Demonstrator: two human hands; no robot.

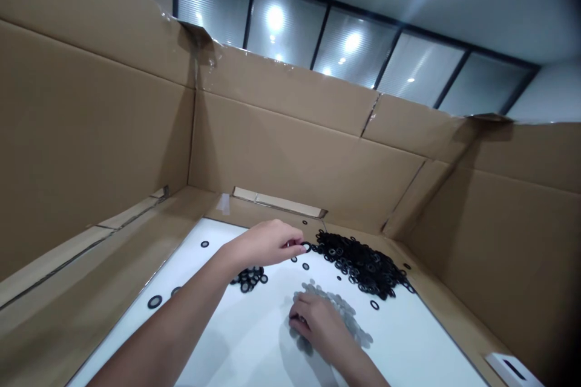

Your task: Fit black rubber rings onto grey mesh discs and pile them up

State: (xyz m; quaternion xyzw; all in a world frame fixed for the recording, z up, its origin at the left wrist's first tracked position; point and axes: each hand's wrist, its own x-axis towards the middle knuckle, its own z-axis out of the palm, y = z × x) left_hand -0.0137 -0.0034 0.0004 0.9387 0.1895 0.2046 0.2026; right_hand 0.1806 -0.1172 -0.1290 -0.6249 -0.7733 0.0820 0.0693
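Note:
My left hand [272, 242] reaches in from the left above the white board [236, 332], its thumb and fingers pinched together at a black ring [307, 247]. The ring sits at the fingertips, beside a large heap of black rings [363, 260]. My right hand [320, 323] is lower, over a spread of thin grey discs [349, 314]. Its fingers are curled together, and whatever they pinch is hidden. Behind my left wrist lies a small pile of black rings with grey centres [249, 280].
Tall cardboard walls [290, 127] enclose the board on the left, far and right sides. Single rings lie scattered, one with a grey centre [155, 302] at the left and another ring [374, 305] at the right. A white slotted box [512, 369] stands at the lower right.

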